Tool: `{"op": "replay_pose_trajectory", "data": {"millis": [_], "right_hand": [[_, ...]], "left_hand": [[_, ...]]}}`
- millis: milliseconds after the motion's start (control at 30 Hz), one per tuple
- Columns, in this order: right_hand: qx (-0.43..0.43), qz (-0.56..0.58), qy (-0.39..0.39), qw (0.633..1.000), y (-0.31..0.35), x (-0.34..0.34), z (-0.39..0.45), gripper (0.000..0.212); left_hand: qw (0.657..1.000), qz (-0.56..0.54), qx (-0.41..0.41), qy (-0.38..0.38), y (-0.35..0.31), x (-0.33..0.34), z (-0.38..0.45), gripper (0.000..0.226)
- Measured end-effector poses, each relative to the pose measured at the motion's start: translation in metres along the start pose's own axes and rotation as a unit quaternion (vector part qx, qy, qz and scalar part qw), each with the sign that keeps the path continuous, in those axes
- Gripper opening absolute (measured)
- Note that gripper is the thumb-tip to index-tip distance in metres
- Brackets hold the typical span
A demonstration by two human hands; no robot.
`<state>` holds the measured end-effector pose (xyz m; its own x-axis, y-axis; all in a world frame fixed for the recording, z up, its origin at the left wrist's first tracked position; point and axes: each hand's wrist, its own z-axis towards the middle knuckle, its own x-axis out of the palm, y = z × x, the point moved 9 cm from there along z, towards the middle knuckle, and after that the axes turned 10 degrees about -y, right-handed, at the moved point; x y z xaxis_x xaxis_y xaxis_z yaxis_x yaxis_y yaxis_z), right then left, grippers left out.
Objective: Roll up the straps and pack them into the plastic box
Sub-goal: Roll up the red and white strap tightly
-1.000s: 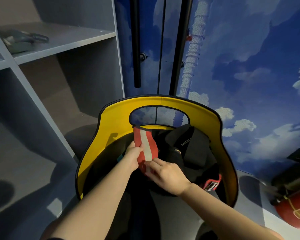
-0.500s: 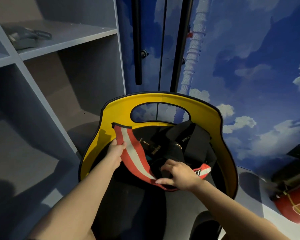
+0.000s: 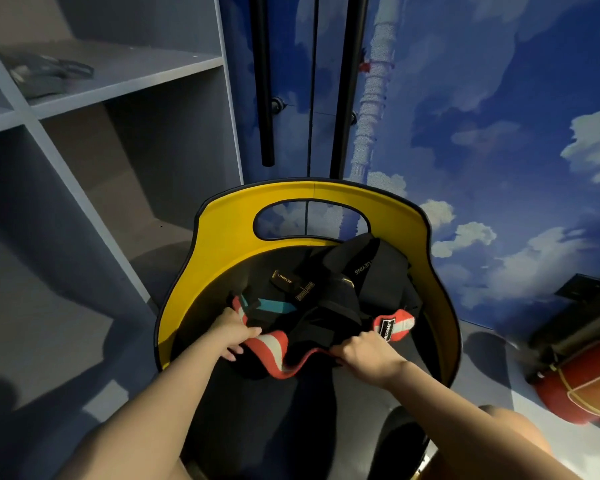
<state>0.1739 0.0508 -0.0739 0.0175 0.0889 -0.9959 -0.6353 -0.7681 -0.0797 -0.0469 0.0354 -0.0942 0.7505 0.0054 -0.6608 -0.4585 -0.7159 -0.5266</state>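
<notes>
Red elastic strap with a white centre stripe, stretched in a sagging loop across the near side of a yellow-walled, black-lined round basket with an oval handle cut-out. Left hand, fingers curled, pinching the strap near its left end. Right hand, fist closed round the strap further along. Strap's right end, bearing a black label, free and raised just beside the right hand. Pile of black straps with printed lettering and a teal stripe, heaped inside the basket behind the red strap. Grey open shelving unit at left; blue wall with painted clouds behind; red rounded object with a yellow band at far right, well apart from the basket.
</notes>
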Motion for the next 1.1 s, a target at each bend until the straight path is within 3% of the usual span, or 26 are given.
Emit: {"op": "replay_pose_trajectory", "data": {"millis": [100,167,233,300,367,433,500,633,700,867,933,1000,1100], "right_hand": [[0.007,-0.016,-0.019,1.0,0.001,-0.003,-0.004,0.019],[0.008,-0.001,-0.049,0.999,0.0,-0.003,-0.006,0.024],[0.006,0.005,-0.069,0.998,0.001,-0.007,-0.009,0.03],[0.008,-0.008,-0.085,0.996,0.002,-0.016,-0.011,0.033],[0.006,-0.018,-0.109,0.994,0.003,-0.027,-0.014,0.031],[0.005,-0.007,-0.135,0.991,0.003,-0.034,-0.018,0.031],[0.006,-0.001,-0.164,0.987,0.001,-0.04,-0.022,0.041],[-0.013,-0.003,-0.195,0.981,-0.001,-0.044,-0.031,0.041],[-0.032,-0.001,-0.203,0.979,0.001,-0.048,-0.037,0.04],[-0.075,0.007,-0.254,0.964,0.008,-0.075,-0.048,0.03],[-0.081,0.01,-0.276,0.958,0.006,-0.08,-0.054,0.031],[-0.075,0.012,-0.287,0.955,0.0,-0.081,-0.058,0.032],[-0.058,0.042,-0.321,0.944,-0.008,-0.091,-0.057,0.029]], "left_hand": [[0.969,0.191,0.079,-0.136,-0.021,-0.022,-0.008,0.079],[0.93,0.267,0.16,-0.196,-0.047,-0.024,-0.021,0.071],[0.909,0.254,0.265,-0.195,-0.075,-0.008,-0.033,0.044],[0.919,0.177,0.336,-0.11,-0.094,0.022,-0.045,0.025],[0.937,0.095,0.335,0.014,-0.103,0.057,-0.055,0.027],[0.944,0.066,0.312,0.081,-0.108,0.081,-0.062,0.032],[0.942,0.096,0.31,0.091,-0.114,0.093,-0.064,0.031],[0.927,0.193,0.307,0.098,-0.124,0.105,-0.061,0.031],[0.922,0.239,0.288,0.096,-0.129,0.109,-0.058,0.039],[0.929,0.237,0.223,0.176,-0.13,0.123,-0.072,0.063],[0.94,0.186,0.211,0.194,-0.131,0.125,-0.073,0.057],[0.953,0.08,0.204,0.208,-0.137,0.122,-0.074,0.043],[0.955,-0.058,0.213,0.2,-0.147,0.105,-0.077,0.039]]}}
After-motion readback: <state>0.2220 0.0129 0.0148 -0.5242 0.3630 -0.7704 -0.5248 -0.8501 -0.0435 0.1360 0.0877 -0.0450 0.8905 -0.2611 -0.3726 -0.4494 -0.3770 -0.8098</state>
